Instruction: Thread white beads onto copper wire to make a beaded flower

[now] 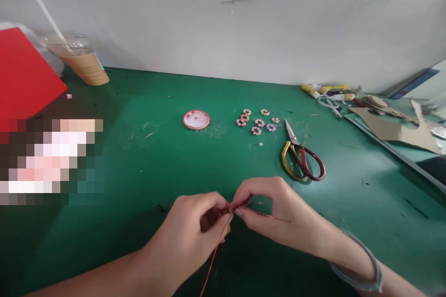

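Observation:
Low in the middle of the head view, my left hand (200, 222) and my right hand (270, 209) meet fingertip to fingertip. Both pinch a thin reddish cord (211, 267); one length hangs down toward me and another runs right across my right palm. Whatever sits between the fingertips is too small and covered to make out. Beyond my hands lie several small beaded rings (256, 131), red, white and purple. To their left is a shallow round dish (196, 119) with a pinkish rim and small beads in it. Scissors (301, 155) with red and yellow handles rest beyond my right hand.
A plastic cup (85, 65) with a straw and a red sheet (28, 74) stand at the far left. Glue tubes (327, 90), cardboard scraps (393, 123) and a long metal strip (400, 153) lie at the right. A grey wall (156, 18) closes off the green table (139, 158).

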{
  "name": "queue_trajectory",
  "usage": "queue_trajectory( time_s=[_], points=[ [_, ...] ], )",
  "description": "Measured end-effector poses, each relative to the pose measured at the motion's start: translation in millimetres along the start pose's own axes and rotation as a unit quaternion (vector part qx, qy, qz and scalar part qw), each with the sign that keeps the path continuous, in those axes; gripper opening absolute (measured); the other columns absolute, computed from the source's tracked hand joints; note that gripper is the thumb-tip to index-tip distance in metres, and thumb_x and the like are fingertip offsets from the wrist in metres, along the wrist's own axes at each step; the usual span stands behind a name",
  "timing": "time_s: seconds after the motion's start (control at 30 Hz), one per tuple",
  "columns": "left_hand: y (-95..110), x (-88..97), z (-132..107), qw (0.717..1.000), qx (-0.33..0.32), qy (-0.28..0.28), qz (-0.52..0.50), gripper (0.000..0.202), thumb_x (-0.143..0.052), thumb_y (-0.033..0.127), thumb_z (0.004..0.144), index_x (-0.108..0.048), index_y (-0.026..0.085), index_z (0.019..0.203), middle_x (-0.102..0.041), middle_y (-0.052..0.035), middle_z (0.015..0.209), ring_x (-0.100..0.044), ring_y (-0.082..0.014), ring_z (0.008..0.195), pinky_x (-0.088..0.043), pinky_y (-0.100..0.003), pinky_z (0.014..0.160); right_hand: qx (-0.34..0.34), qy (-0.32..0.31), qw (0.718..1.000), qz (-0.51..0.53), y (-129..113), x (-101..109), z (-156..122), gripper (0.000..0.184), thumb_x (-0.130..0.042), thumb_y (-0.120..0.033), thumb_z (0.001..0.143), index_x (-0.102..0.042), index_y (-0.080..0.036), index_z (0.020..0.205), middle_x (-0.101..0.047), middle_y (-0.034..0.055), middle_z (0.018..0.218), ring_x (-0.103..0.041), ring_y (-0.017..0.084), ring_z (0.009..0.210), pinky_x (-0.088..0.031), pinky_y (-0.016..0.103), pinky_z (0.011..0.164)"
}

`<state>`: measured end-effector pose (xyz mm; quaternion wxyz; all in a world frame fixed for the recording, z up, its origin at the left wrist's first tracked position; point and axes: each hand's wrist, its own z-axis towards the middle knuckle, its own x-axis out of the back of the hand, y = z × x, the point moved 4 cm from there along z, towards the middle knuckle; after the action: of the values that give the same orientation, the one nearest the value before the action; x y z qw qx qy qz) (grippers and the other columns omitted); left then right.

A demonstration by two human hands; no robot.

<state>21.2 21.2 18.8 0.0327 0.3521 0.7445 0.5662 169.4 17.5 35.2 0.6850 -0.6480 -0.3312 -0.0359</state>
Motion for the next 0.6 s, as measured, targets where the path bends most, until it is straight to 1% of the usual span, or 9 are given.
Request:
queue_trajectory(
  time_s=[0.13,0.2,0.3,0.43,0.6],
  points=[
    [2,2.2,-2,0.992,-0.069,0.032,0.104,0.019,-0.056,0.02,0.083,-0.06,0.019,0.064,-0.061,0.0031,0.057,-0.057,-0.0136,0.053,-0.04,-0.021,0.052,0.079,0.049,0.993,-0.067,-5,-1,-3,0.014,-0.055,-0.006,0.076,-0.067,-0.015,0.078,-0.068,0.002,0.074,-0.06,0.013,0.067,-0.045,0.024,0.063],
    [3,3.1,-3,0.983,-0.11,0.05,0.142,0.02,-0.057,0.019,0.083,-0.059,0.019,0.063,-0.059,0.004,0.057,-0.054,-0.012,0.052,-0.038,-0.02,0.051,0.099,0.055,0.99,-0.082,-6,-4,-4,0.015,-0.055,-0.006,0.076,-0.067,-0.014,0.079,-0.067,0.0025,0.074,-0.06,0.013,0.066,-0.045,0.024,0.062],
    [3,3.5,-5,0.968,-0.155,0.068,0.184,0.022,-0.058,0.019,0.083,-0.056,0.02,0.061,-0.056,0.0048,0.055,-0.051,-0.0109,0.049,-0.035,-0.02,0.048,0.109,0.036,0.99,-0.087,-8,-5,-7,0.015,-0.055,-0.006,0.077,-0.066,-0.015,0.082,-0.067,0.0026,0.076,-0.06,0.014,0.067,-0.046,0.025,0.062],
    [1,0.6,-9,0.953,-0.194,0.066,0.225,0.02,-0.058,0.015,0.081,-0.055,0.02,0.063,-0.058,0.0036,0.056,-0.054,-0.0119,0.05,-0.038,-0.022,0.05,0.127,0.006,0.988,-0.083,-12,-3,-11,0.017,-0.055,-0.005,0.08,-0.066,-0.015,0.087,-0.068,0.0038,0.079,-0.061,0.014,0.069,-0.047,0.025,0.063],
    [-1,-3.7,-15,0.92,-0.242,0.075,0.3,0.02,-0.054,0.012,0.082,-0.054,0.02,0.064,-0.059,0.0013,0.058,-0.056,-0.0141,0.052,-0.039,-0.026,0.052,0.145,0.008,0.987,-0.072,-15,-2,-12,0.017,-0.054,-0.003,0.082,-0.064,-0.016,0.088,-0.069,0.0055,0.083,-0.063,0.015,0.071,-0.049,0.026,0.065]
  ],
)
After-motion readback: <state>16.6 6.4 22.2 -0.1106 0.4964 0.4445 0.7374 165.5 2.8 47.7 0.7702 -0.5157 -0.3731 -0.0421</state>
